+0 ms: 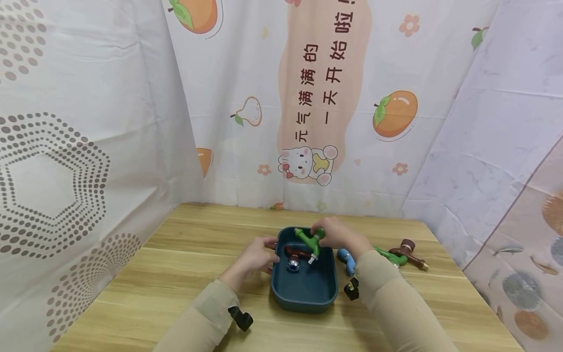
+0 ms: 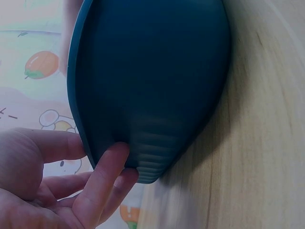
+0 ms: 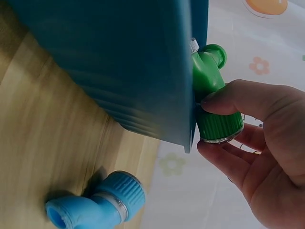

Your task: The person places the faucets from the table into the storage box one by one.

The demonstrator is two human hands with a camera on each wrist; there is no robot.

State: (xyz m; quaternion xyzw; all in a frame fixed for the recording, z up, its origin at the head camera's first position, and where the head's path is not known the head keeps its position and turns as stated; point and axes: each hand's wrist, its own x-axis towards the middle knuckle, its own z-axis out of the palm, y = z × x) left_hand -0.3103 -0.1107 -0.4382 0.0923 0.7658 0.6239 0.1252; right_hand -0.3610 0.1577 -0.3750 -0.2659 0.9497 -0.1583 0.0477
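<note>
My right hand pinches a green faucet by its ribbed round end, holding it over the back right part of a dark teal bin. In the right wrist view the thumb and fingers press on that ribbed end, and the bin wall hides part of the faucet. Inside the bin lies a brown faucet with a chrome end, partly overlapped by the green one. My left hand rests at the bin's left side. In the left wrist view its fingers touch the outer wall near the rim, fairly straight.
To the right of the bin lies a blue faucet, also close by in the right wrist view. Farther right, another green faucet and another brown faucet lie together on the wooden table. A printed curtain hangs behind.
</note>
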